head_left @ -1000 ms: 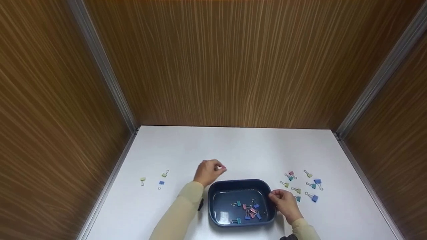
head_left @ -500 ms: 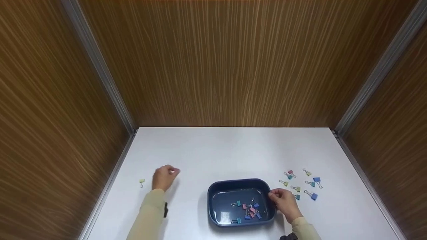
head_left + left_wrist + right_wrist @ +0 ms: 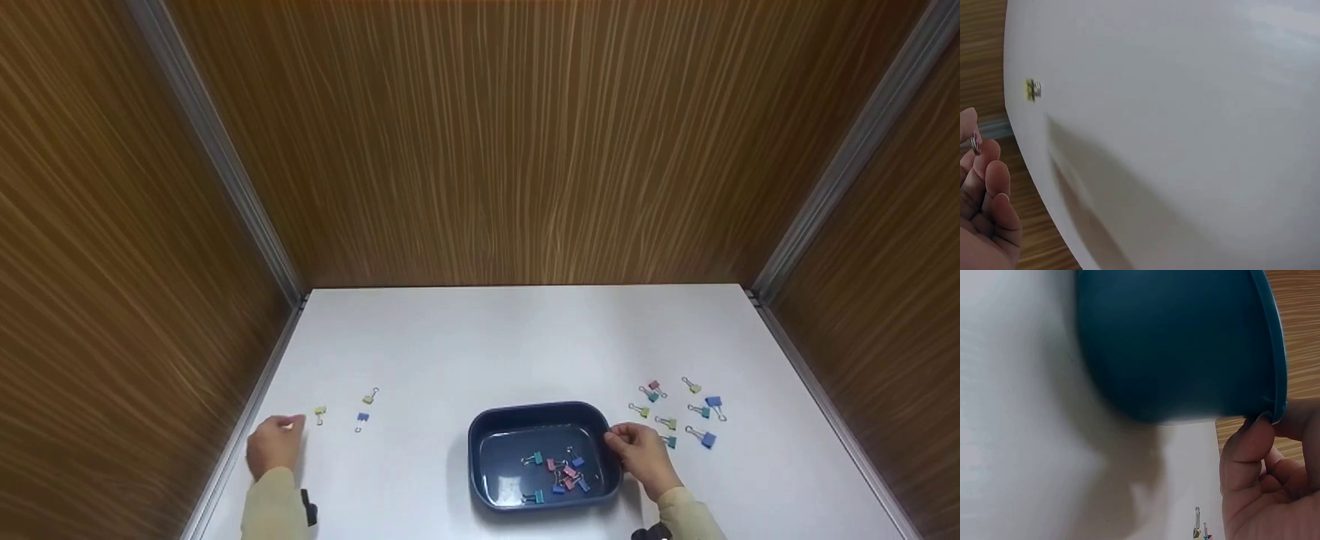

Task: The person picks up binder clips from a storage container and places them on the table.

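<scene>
My left hand [image 3: 274, 446] is above the table's left side, pinching a small pink binder clip [image 3: 976, 144] between thumb and fingertips. Only a bit of pink and metal shows there. Just right of that hand lies a yellow binder clip [image 3: 320, 411], with another yellow clip [image 3: 370, 397] and a blue binder clip [image 3: 363, 417] farther right. My right hand [image 3: 641, 456] pinches the right rim of a dark blue tray [image 3: 484, 450] between thumb and fingers. Inside the tray are several blue, pink and teal binder clips [image 3: 569, 472].
Right of the tray, several yellow, teal, blue and pink binder clips [image 3: 700, 412] are scattered; one teal clip [image 3: 670, 442] is partly behind my right hand. The white table [image 3: 450, 337] is enclosed by wood-grain panels [image 3: 510, 150] at the back and sides.
My left hand has travelled left from beside the tray, past the loose yellow and blue clips, to the table's left side. The right hand and tray have stayed put.
</scene>
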`<state>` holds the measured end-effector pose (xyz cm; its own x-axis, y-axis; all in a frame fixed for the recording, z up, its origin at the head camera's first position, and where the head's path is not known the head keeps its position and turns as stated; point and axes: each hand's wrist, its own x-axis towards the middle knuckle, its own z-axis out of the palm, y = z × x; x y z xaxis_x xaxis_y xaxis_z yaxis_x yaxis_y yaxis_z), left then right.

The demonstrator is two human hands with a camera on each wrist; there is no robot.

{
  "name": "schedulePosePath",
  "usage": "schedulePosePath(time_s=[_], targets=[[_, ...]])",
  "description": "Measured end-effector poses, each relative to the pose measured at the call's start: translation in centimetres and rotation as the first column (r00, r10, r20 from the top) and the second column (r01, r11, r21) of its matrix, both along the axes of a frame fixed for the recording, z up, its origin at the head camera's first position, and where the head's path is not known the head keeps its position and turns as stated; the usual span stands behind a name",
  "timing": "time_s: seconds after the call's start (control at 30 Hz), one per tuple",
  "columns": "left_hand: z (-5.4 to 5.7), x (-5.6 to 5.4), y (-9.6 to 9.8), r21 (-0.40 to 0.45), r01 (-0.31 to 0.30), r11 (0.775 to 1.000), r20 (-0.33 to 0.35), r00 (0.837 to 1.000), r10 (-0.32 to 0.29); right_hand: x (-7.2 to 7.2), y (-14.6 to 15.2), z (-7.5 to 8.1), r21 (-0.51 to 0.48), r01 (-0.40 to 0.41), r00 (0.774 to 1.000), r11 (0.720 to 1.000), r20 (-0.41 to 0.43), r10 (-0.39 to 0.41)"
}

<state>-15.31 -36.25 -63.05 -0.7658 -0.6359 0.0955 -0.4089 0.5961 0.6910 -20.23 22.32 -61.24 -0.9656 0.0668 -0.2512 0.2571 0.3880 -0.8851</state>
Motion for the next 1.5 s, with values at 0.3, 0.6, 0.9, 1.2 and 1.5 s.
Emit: schedulePosePath(time_s=[0.3,0.6,0.9,1.2,1.5], targets=[[-2.0,2.7,-1.5,-0.012,-0.158,0.987,0.097,0.983,0.158,0.1,-0.1,0.0,-0.005,0.005,1.000,1.000,-0.023,-0.006],[-2.8,2.4,-1.1,-0.039,-0.159,0.986,0.073,0.984,0.162,0.0,0.0,0.0,0.001,0.000,1.000,1.000,-0.011,0.000],[-2.9,2.0,-0.8,-0.015,-0.148,0.989,0.088,0.985,0.148,-0.2,0.0,-0.1,-0.003,0.004,1.000,1.000,-0.025,-0.004],[-1.8,1.1,0.5,0.001,-0.128,0.992,0.011,0.992,0.128,0.0,0.0,0.0,-0.001,0.002,1.000,1.000,-0.008,-0.002],[2.9,-3.4,6.1,0.003,0.053,0.999,-0.142,0.988,-0.052,0.1,0.1,-0.1,-0.007,0.001,1.000,1.000,-0.012,-0.002]])
